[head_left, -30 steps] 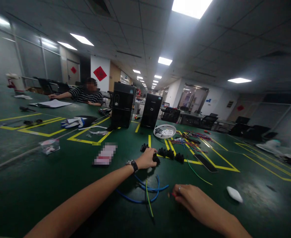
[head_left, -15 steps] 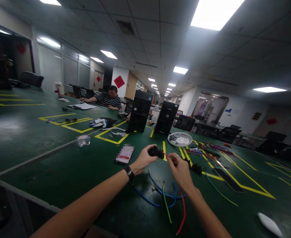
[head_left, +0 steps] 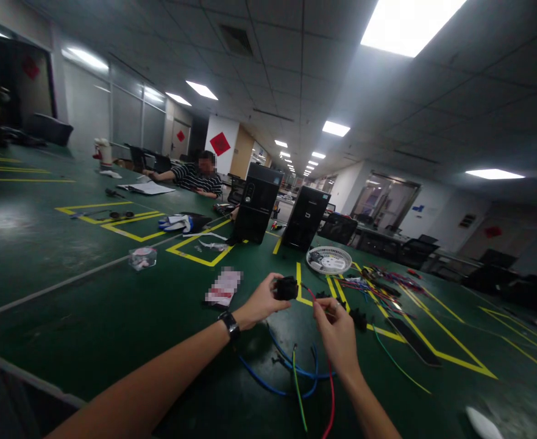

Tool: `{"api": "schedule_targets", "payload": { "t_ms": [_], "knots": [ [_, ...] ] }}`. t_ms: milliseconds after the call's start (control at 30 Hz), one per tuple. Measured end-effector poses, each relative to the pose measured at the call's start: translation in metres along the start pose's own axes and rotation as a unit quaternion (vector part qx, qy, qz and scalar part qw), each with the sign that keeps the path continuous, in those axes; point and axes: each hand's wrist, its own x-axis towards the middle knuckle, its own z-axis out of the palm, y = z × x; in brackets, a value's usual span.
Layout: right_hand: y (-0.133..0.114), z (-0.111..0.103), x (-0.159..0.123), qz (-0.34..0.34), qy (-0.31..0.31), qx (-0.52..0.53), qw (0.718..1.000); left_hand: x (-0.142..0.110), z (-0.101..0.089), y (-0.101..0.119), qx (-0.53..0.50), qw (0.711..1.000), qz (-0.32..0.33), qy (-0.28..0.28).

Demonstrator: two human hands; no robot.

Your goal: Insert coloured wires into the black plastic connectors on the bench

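Note:
My left hand (head_left: 259,303) is closed around a small black block-like part (head_left: 286,288), held above the green table. It looks like a connector or switch, but the exact kind cannot be told. Just right of it, my right hand (head_left: 337,332) pinches a red wire (head_left: 311,293) near its upper end, which points at the black part. Whether the wire tip touches the part is unclear. The wire's lower length hangs below my right hand. Beneath my hands lie several blue wires (head_left: 268,385) and a green-yellow wire (head_left: 298,390).
Two black computer towers (head_left: 255,204) stand ahead. A white round basket (head_left: 329,261) and a pile of coloured wires (head_left: 382,283) lie to the right, with black parts (head_left: 358,319) nearer. A blurred-out packet (head_left: 224,288) lies left. Another person (head_left: 199,175) sits across the table.
My right hand has moved slightly right and down from the black part, showing more red wire between them. The black part has turned a little in my left hand. The view has shifted slightly.

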Motion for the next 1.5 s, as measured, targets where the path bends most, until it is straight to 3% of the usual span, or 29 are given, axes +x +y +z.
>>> {"api": "schedule_targets", "payload": {
  "t_ms": [67,167,267,367,400,467,533,600,667,800,900,1167,1300,1500],
  "knots": [
    [-0.004,-0.007,0.0,-0.019,0.053,-0.029,0.998,0.0,0.002,0.001,-0.014,1.0,-0.021,0.011],
    [-0.011,-0.024,0.001,-0.102,0.133,-0.117,0.979,-0.001,0.007,0.004,-0.064,0.996,-0.056,0.012],
    [-0.019,-0.05,0.007,-0.181,0.25,-0.169,0.936,-0.002,0.01,0.005,-0.127,0.989,-0.073,-0.019],
    [-0.02,-0.074,0.013,-0.18,0.4,-0.158,0.885,-0.004,0.008,0.004,-0.148,0.985,-0.071,-0.043],
    [-0.019,-0.078,0.014,-0.174,0.421,-0.157,0.877,-0.005,0.007,0.004,-0.148,0.985,-0.073,-0.046],
    [-0.015,-0.074,0.013,-0.166,0.371,-0.174,0.897,-0.007,0.007,0.003,-0.139,0.986,-0.082,-0.051],
    [-0.011,-0.057,0.007,-0.169,0.223,-0.203,0.938,-0.009,0.008,0.003,-0.129,0.986,-0.092,-0.051],
    [-0.008,-0.034,-0.001,-0.172,0.074,-0.21,0.96,-0.01,0.011,0.003,-0.132,0.986,-0.091,-0.04],
    [-0.006,-0.013,-0.008,-0.167,-0.002,-0.2,0.965,-0.011,0.015,0.003,-0.148,0.985,-0.084,-0.021],
    [-0.005,0.004,-0.014,-0.148,-0.016,-0.188,0.971,-0.012,0.019,0.002,-0.167,0.983,-0.079,-0.023],
    [-0.005,0.004,-0.014,-0.144,-0.001,-0.184,0.972,-0.012,0.02,-0.001,-0.164,0.983,-0.075,-0.043],
    [0.001,0.008,-0.016,-0.146,-0.012,-0.192,0.97,-0.015,0.025,-0.003,-0.146,0.987,-0.065,-0.029],
    [0.001,0.01,-0.018,-0.165,-0.048,-0.197,0.965,-0.017,0.024,-0.001,-0.053,0.998,-0.046,-0.008],
    [-0.004,0.02,-0.026,-0.177,-0.1,-0.198,0.959,-0.015,0.017,-0.004,0.156,0.982,0.09,0.064]
  ]
}}
